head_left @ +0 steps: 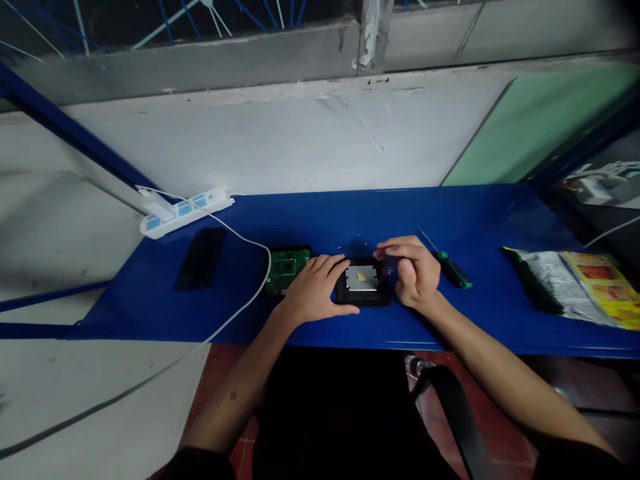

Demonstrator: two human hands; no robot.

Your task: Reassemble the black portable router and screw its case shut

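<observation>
Two hands at work over a small black casing on the blue table!
The left hand [314,288] has its fingers on the left edge of the black casing [374,300], a silvery plate [361,278] inside; the right hand [418,272] hovers by its right side, fingers curled. Just left of the left hand, a green circuit board [286,268]; farther left, a dark phone-like slab [200,259] and a white power strip [186,212]. Right of the right hand, a green-and-black screwdriver [453,269], then a shiny packet [580,287], all on the blue table [410,207].

Dim, soft light; faint glare on blue metal; edges stretch, and detail seems slightly blurred.
</observation>
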